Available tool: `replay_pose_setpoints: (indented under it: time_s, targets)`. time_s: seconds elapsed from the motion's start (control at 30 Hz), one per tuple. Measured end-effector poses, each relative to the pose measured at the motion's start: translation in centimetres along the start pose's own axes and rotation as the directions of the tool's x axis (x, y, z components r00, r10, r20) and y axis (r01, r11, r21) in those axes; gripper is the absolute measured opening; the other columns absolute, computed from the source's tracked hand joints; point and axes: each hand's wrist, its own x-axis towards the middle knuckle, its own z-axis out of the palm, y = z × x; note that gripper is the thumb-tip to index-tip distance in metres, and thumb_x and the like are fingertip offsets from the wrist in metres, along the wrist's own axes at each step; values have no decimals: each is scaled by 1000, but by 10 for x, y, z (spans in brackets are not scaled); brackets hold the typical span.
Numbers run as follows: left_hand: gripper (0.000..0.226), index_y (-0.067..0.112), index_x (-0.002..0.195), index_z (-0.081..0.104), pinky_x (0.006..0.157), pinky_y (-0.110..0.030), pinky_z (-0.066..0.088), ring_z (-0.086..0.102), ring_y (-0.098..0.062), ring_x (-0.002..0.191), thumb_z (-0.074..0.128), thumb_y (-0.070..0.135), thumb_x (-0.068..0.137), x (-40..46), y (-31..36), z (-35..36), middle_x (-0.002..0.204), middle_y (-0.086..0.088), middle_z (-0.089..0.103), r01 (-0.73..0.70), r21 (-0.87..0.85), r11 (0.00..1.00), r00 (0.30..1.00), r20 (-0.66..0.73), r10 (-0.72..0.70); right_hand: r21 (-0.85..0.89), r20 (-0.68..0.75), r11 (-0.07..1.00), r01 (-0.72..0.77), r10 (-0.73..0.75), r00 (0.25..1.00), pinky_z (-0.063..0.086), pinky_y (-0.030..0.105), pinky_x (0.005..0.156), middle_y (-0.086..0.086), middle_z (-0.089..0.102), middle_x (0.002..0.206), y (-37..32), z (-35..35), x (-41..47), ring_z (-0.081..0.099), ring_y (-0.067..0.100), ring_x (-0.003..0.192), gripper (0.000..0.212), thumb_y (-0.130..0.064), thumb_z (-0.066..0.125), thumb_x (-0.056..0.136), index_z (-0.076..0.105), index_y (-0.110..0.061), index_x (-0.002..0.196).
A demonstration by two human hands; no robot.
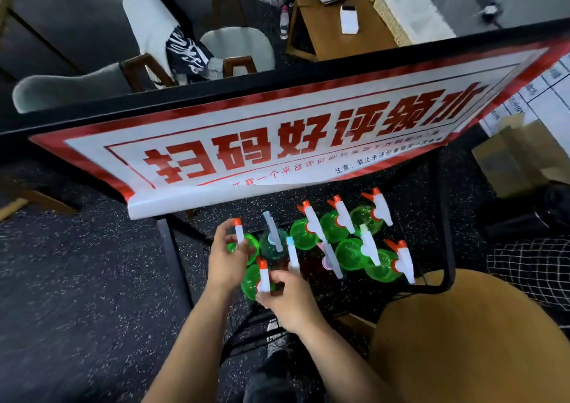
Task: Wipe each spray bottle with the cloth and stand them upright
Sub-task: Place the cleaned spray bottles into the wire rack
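My left hand point(226, 256) curls round a green spray bottle point(243, 242) at the left end of the black wire rack point(444, 276), its orange-tipped nozzle sticking up past my fingers. My right hand point(288, 297) pinches the white trigger head of another green bottle point(257, 279) just nearer to me on the rack. More upright bottles point(348, 251) crowd the rack to the right, below the red-and-white banner point(277, 143).
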Motion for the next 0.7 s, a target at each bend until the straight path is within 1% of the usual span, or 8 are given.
replay_pose_setpoints:
  time_s: [0.07, 0.13, 0.27, 0.3, 0.43, 0.5, 0.6, 0.7]
  targets:
    - [40, 27, 134, 55, 85, -47, 65, 78, -34, 95, 59, -1, 106, 2, -2, 1, 118, -13, 64, 19, -16, 1000, 1000, -1, -19, -36, -41, 999, 28, -29, 999, 50, 12, 81, -6, 65, 111, -5, 9, 3, 66, 11, 94, 28, -23, 85, 87, 78, -23, 114]
    - [40, 26, 135, 55, 87, -49, 65, 77, -33, 96, 58, -2, 106, 3, -4, 1, 118, -12, 64, 26, -10, 1000, 1000, -1, -26, -67, -63, 997, 27, -31, 998, 55, 26, 89, -2, 65, 112, -8, 18, 7, 65, 13, 96, 32, -27, 86, 85, 78, -23, 115]
    - [38, 24, 133, 56, 83, -49, 64, 77, -29, 91, 57, -4, 106, 3, -7, -3, 118, -15, 64, 52, -45, 998, 999, -4, -53, -126, -62, 991, 43, -51, 997, 41, 13, 71, -7, 62, 104, -1, 28, 13, 55, 7, 85, 26, -26, 84, 88, 77, -21, 113]
    - [38, 23, 133, 57, 81, -48, 64, 77, -29, 91, 58, -4, 106, 4, -7, -5, 118, -16, 65, 58, -51, 997, 998, -2, -58, -129, -66, 991, 46, -55, 996, 40, 14, 70, -7, 61, 104, 0, 29, 14, 54, 7, 83, 25, -26, 83, 88, 76, -21, 112]
    - [38, 23, 134, 58, 73, -42, 64, 76, -27, 90, 63, -1, 105, 6, -9, -9, 120, -16, 67, 38, 3, 999, 999, 3, -38, -108, -64, 994, 33, -40, 997, 54, 29, 83, -5, 66, 106, -5, 35, 11, 62, 12, 89, 25, -26, 86, 86, 76, -23, 108]
    - [41, 27, 135, 59, 72, -40, 62, 74, -27, 92, 66, 2, 103, 8, -11, -11, 120, -13, 69, 24, 60, 998, 1000, -12, -23, -101, -57, 995, 23, -29, 998, 53, 28, 83, -4, 65, 111, -6, 36, 9, 65, 14, 92, 27, -25, 85, 87, 76, -24, 112]
    - [47, 33, 140, 58, 78, -45, 64, 74, -28, 98, 71, 7, 102, 9, -13, -15, 121, -10, 70, -7, 150, 989, 1000, -13, 9, -89, -59, 996, 4, -10, 998, 50, 24, 85, -4, 62, 119, 0, 37, 7, 65, 14, 98, 36, -27, 84, 89, 72, -24, 122]
    - [52, 35, 145, 53, 87, -51, 64, 71, -27, 103, 72, 13, 102, 6, -10, -18, 127, -6, 68, -55, 236, 970, 998, -11, 59, -59, -63, 998, -9, 5, 998, 53, 27, 93, -4, 60, 127, 3, 33, -1, 66, 15, 104, 44, -29, 84, 89, 69, -24, 130]
